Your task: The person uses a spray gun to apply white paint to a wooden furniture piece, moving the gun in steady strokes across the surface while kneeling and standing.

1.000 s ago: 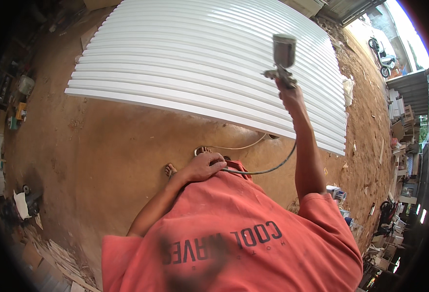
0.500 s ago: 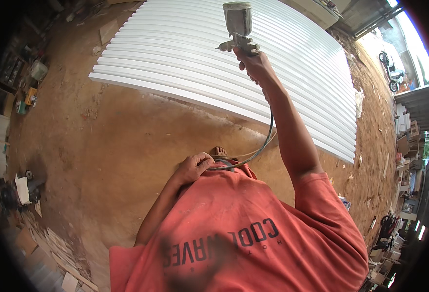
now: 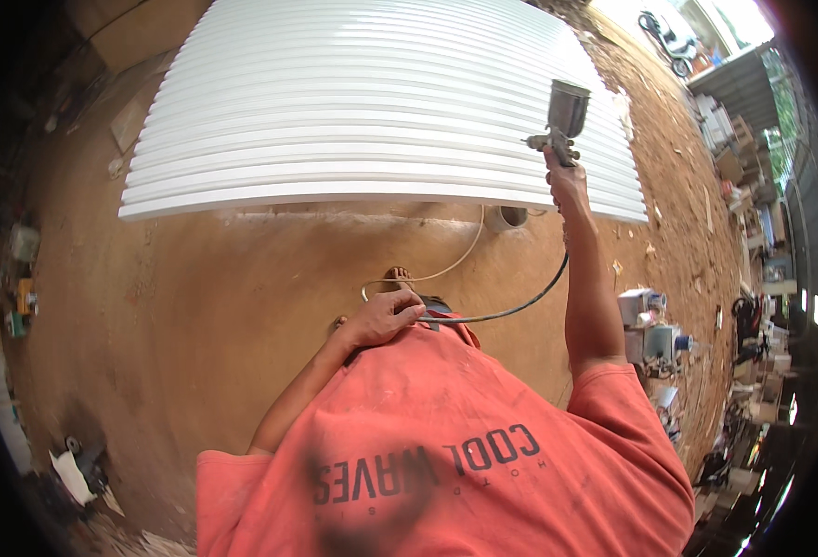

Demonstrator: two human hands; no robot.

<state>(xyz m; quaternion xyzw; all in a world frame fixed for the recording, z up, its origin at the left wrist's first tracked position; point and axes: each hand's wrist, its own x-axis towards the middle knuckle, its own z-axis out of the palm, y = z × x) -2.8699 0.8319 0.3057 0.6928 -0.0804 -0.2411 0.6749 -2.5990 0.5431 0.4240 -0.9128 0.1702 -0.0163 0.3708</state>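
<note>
In my right hand (image 3: 568, 182), out over the right end of the ribbed panel, I grip a spray gun (image 3: 562, 147) by its handle. A grey paint cup (image 3: 569, 110) stands on top of the gun, and its nozzle points left. The white ribbed panel (image 3: 363, 121) spreads wide in front of me. From the gun a dark air hose (image 3: 520, 304) curves down to my waist. There my left hand (image 3: 386, 317) is closed round the hose, its fingers curled; the grip itself is partly hidden.
A pale hose (image 3: 469, 249) loops over the brown floor from near my foot (image 3: 398, 275) towards the panel. Under the panel's near edge sits a round bucket (image 3: 506, 218). Cans and boxes (image 3: 655, 339) stand at my right. Far right, a scooter (image 3: 671, 42) is parked.
My right hand has carried the spray gun to the right, towards the panel's right end. The view has turned, bringing the bucket and the cans at the right into sight. My left hand stays at my waist.
</note>
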